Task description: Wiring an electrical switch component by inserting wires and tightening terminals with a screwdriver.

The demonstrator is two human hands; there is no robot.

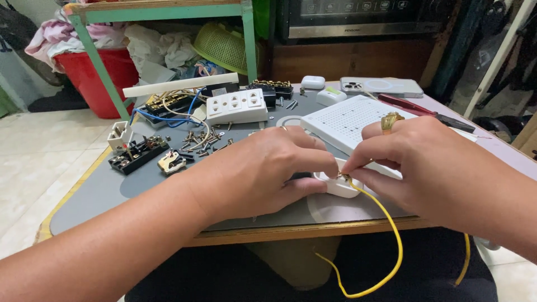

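While both hands meet near the front edge of the grey work table (100,196), I note the left hand (263,168) cupped over a small white plastic part (338,187), its fingers curled together and pressing that part down against the table; the right hand (430,162), with a gold ring (391,121) on one finger, has thumb and forefinger closed in a pinch on the end of a yellow wire (386,223) just where it meets the white part; the wire loops down below the table edge and back up on the right. Just behind the hands lies a white perforated panel (347,120), touching or passing under the right hand, I cannot tell which; farther back left stands a white triple socket block (236,106), with scattered screws (198,140) before it and blue and white wires (168,114) beside it; at the left edge lie a black terminal strip (137,155) and a small white socket housing (119,135); at the rear I see a white earbud case (312,82), a phone (383,86) lying back upward, and red-handled pliers (417,109) well apart from both hands.
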